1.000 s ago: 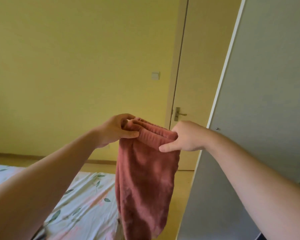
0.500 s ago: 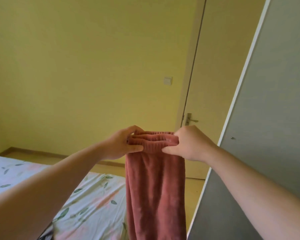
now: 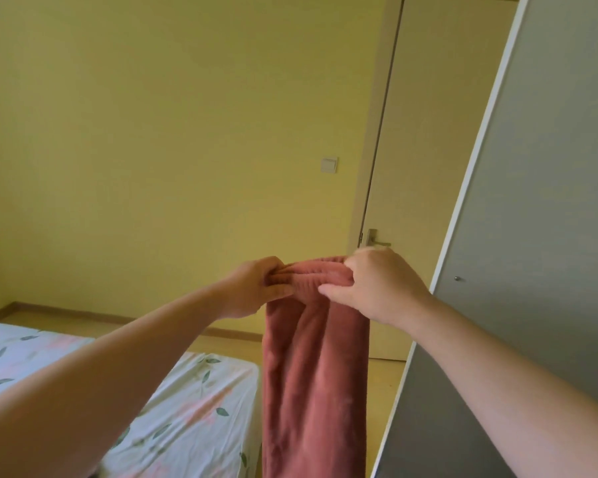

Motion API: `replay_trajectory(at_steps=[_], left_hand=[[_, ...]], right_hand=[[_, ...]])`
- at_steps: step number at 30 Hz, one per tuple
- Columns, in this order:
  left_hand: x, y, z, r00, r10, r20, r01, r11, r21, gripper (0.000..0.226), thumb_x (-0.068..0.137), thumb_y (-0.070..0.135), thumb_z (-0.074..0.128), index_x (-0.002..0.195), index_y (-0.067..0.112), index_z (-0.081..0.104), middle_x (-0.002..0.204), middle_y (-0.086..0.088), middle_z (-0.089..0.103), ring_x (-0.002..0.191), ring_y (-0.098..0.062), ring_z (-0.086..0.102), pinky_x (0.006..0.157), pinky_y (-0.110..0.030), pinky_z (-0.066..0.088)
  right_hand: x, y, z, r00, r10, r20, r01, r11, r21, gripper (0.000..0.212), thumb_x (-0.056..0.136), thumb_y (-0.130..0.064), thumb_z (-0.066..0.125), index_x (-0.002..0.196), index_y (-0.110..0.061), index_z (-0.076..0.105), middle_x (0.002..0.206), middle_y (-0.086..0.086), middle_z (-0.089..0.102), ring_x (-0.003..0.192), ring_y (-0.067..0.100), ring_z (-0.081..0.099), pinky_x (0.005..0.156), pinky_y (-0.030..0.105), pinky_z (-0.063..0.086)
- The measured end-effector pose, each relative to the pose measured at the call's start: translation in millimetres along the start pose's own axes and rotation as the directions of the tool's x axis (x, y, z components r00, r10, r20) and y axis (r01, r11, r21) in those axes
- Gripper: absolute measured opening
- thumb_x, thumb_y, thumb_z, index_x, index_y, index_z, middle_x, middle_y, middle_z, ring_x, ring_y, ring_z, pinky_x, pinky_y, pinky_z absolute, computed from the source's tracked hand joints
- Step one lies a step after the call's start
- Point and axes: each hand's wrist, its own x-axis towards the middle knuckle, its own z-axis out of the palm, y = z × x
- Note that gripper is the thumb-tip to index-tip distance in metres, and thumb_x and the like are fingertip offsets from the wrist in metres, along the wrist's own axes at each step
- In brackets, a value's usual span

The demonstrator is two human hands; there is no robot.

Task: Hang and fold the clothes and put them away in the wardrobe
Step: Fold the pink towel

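Note:
A rust-red fleecy garment (image 3: 313, 381) hangs straight down in front of me, held up by its ribbed top band. My left hand (image 3: 256, 288) pinches the band's left end between thumb and curled fingers. My right hand (image 3: 377, 284) grips the band's right end, thumb underneath. The two hands are close together at chest height. The garment's lower end runs out of the frame. A grey wardrobe door (image 3: 532, 236) with a small knob stands open at the right, right next to my right forearm.
A bed with a white leaf-print sheet (image 3: 187, 401) lies low at the left. Behind are a yellow wall, a light switch (image 3: 328, 164) and a closed room door with a metal handle (image 3: 375, 239). Wooden floor shows between bed and wardrobe door.
The band has been levelled and gathered, with my hands drawn closer together. The garment now hangs straighter. The view has shifted so that the hands sit further right and lower.

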Motion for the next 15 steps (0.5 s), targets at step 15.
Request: replay_trajectory(at_steps=[15], left_hand=[[16,9,-6,0.999,0.016,-0.04,-0.021,0.993,-0.118,0.024,0.09,-0.005,0.066,0.104,0.013,0.06,0.084,-0.008,0.064,0.065,-0.02,0.06,0.061,-0.039,0.054]], right_hand=[[-3,6,13,0.992,-0.025,-0.126,0.022,0.999,-0.028,0.05,0.079,-0.062,0.074,0.058,-0.025,0.047,0.067,-0.008,0.049,0.057,0.014,0.051,0.05,0.029,0.042]])
